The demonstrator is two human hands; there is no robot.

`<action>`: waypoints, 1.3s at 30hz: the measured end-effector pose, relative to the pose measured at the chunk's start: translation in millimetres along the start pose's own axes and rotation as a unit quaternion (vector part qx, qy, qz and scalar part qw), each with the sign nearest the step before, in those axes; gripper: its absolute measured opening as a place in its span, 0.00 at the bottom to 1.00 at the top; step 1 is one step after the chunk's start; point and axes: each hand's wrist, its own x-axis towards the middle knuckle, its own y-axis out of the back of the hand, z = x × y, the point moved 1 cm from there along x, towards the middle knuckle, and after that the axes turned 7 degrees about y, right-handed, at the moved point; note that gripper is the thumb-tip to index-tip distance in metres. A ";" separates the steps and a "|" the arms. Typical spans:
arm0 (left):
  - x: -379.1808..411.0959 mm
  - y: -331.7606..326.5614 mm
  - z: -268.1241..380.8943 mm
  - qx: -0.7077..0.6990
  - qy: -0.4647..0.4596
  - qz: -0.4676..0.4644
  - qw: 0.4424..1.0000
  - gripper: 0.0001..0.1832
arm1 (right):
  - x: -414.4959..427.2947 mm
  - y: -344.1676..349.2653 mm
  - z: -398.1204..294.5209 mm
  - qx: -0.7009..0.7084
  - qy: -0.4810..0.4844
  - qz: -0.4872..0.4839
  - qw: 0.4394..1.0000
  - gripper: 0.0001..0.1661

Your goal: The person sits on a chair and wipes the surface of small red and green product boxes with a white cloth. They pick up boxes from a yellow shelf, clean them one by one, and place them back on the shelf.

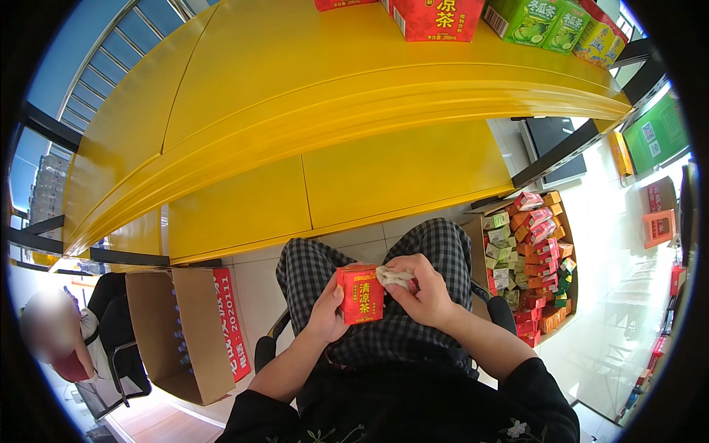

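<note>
My left hand [328, 311] holds a small red drink carton [361, 295] upright by its left side, above my lap. In my right hand [420, 290] is a crumpled whitish cloth [394, 277], pinched between the fingers close to the carton's upper right edge. Whether the cloth touches the carton cannot be told. Beneath both hands lie my knees in dark checked trousers [432, 249]. The carton's back and the fingertips of my left hand behind it are hidden.
A yellow shelf [332, 94] spans the front, bearing red cartons [437, 22] and green cartons [526, 22]. At right stands a cardboard box [570, 260] full of drink cartons. An open cardboard box [205, 338] with blue-capped bottles stands left, near a seated person [72, 354].
</note>
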 end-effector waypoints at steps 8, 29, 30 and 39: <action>-0.4 -0.9 -0.2 0.039 -0.033 0.093 0.994 0.33 | -0.3 -3.2 -11.8 0.022 0.099 -0.021 0.995 0.20; 0.9 3.1 -3.8 0.123 0.073 0.120 0.982 0.39 | -6.5 -11.8 -14.7 -0.019 0.099 -0.110 0.989 0.28; 0.8 2.2 -3.3 0.125 0.083 0.119 0.982 0.39 | -7.2 -12.6 -13.8 -0.020 0.111 -0.112 0.987 0.27; 1.9 1.3 -8.8 0.059 0.052 0.107 0.991 0.30 | -2.3 -8.5 -9.0 -0.040 0.084 -0.048 0.995 0.18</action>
